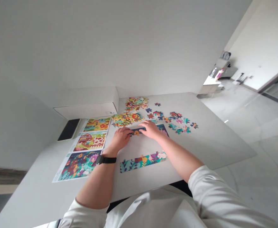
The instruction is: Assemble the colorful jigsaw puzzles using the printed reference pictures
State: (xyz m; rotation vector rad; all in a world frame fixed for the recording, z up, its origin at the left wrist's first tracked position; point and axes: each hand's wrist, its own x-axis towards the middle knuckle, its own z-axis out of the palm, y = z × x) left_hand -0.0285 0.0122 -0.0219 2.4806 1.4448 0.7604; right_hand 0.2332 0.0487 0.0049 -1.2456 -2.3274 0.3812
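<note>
A dark blue strip of joined puzzle pieces (136, 132) lies on the table between my hands. My left hand (121, 137), with a black watch on its wrist, has its fingers closed at the strip's left end on a puzzle piece, mostly hidden under the fingertips. My right hand (150, 129) reaches over the strip's middle, thumb and fingers apart, fingertips touching it or just above; its palm hides part of the strip. Closer to me lies a joined teal strip (142, 162) with leaves and a white rabbit.
Loose pieces lie in a yellow pile (126, 119), a farther pile (137, 103) and a scattered group (179, 128). At left are a picture sheet (69, 160) and a black phone (69, 129). A white box (89, 109) stands against the wall.
</note>
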